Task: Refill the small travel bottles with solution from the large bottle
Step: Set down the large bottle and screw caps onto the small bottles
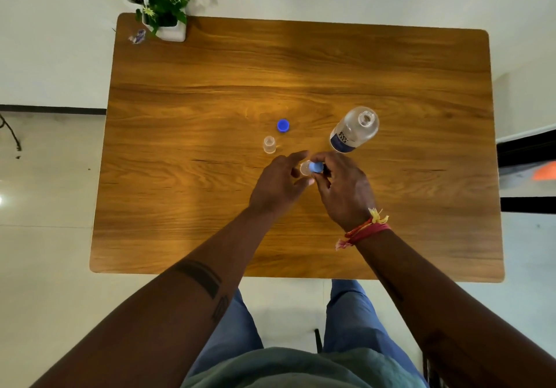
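A small clear travel bottle [305,168] sits between both hands near the middle of the wooden table [210,86]. My left hand [278,183] holds it from the left with finger and thumb. My right hand [343,186] pinches a light blue cap [316,166] at the bottle's mouth. A second small clear bottle [269,144] stands open and apart, just left of and beyond my hands. The large clear bottle [355,130] with a dark blue label stands uncapped to the right of them. Its blue cap [283,125] lies on the table behind the small bottle.
A white pot of white flowers [164,23] stands at the table's far left corner, with a small crumpled wrapper [137,36] beside it. Pale floor surrounds the table; a dark-edged object [529,174] lies off its right side.
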Demonstrator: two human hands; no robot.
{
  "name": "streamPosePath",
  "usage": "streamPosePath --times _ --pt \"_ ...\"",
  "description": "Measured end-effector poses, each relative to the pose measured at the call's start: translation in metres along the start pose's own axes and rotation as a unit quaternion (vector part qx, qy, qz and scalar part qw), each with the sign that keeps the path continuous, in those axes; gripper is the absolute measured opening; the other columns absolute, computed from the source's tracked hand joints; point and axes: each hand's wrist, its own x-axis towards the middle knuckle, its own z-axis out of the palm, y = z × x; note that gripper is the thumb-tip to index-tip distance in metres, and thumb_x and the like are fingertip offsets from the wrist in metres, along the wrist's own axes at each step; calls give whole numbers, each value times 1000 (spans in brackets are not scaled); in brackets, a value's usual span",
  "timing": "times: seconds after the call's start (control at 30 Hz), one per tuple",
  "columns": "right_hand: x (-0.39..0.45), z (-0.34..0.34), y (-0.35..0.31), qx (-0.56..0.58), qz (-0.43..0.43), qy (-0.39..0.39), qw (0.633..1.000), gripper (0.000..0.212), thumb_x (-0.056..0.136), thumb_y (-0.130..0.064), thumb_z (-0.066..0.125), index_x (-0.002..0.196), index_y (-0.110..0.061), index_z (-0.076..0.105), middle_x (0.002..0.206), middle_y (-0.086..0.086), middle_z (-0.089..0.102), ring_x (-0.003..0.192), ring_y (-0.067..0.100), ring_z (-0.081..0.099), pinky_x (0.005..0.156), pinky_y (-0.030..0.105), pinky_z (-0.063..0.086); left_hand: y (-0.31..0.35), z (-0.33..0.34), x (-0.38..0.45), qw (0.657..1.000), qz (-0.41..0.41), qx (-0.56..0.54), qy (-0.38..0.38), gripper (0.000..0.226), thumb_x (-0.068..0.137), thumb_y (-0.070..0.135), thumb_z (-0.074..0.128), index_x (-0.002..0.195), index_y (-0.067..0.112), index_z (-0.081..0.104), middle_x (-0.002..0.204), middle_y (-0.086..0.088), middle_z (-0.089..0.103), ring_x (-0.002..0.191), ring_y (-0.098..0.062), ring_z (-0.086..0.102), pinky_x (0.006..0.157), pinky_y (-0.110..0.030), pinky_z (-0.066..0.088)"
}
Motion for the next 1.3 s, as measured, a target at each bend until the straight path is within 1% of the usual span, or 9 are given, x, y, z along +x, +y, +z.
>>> streamPosePath --times 0.33,0.5,0.63,0.7,0.77,0.93,1.07,1.23,1.3 --pt "17 -3 -7 -52 -29 -60 996 20 93 -18 69 112 -12 63 106 5 66 93 24 64 68 30 48 -6 4 6 999 31 -5 14 39 90 27 67 128 35 66 94 4 65 81 -6 56 70 -21 44" --pt "30 -14 -14 -100 44 -100 989 63 78 -44 82 126 -17 51 123 10 50 108 27 56 76 38 52 -7 5 8 999 -7 -22 23 40 88 27 72 127 36 68 101 5 67 85 -6 60 71 -19 47" --pt "27 -20 -18 -130 -58 -147 979 34 90 -12 70 122 -17 59 114 6 51 102 25 59 71 34 53 -5 6 8 1000 1 -5 30 34 90 28 70 124 29 70 99 1 69 84 -10 60 77 -29 49" --pt "33 -20 -19 -143 -2 -160 977 25 94 -27 67 115 -14 60 106 5 57 92 25 62 66 34 48 -5 6 8 1000 -2 -2 29 35 90 30 70 125 31 70 101 1 70 83 -9 60 75 -27 47" --pt "37 -21 -21 -143 54 -155 976 43 91 -46 68 113 -11 58 99 6 60 85 24 61 65 35 46 -5 5 8 1000 -6 -6 29 38 90 33 71 128 33 68 105 2 71 86 -10 63 74 -25 47" --pt "28 -17 -24 -159 -8 -162 974 29 95 -18 64 122 -16 54 109 8 57 92 28 64 64 32 44 -2 5 7 999 -18 -8 28 37 91 28 67 128 33 68 106 2 71 90 -11 63 79 -30 53" --pt "34 -18 -26 -143 80 -119 979 47 93 -57 59 107 -12 57 88 4 58 77 22 60 59 32 40 -1 4 7 999 7 4 31 31 95 35 59 123 38 70 111 7 74 93 -9 66 68 -10 39" --pt "28 -13 -22 -168 -1 -148 975 27 97 -26 61 121 -15 54 108 8 58 94 27 63 66 34 47 0 5 7 999 -27 -1 27 36 92 29 65 128 34 68 108 3 74 89 -7 66 74 -21 49" --pt "33 -10 -20 -155 55 -134 977 34 98 -45 57 109 -12 56 92 3 57 81 21 59 60 31 39 1 6 6 999 -26 -2 28 34 92 30 64 125 38 70 104 7 74 86 -5 65 69 -11 43"
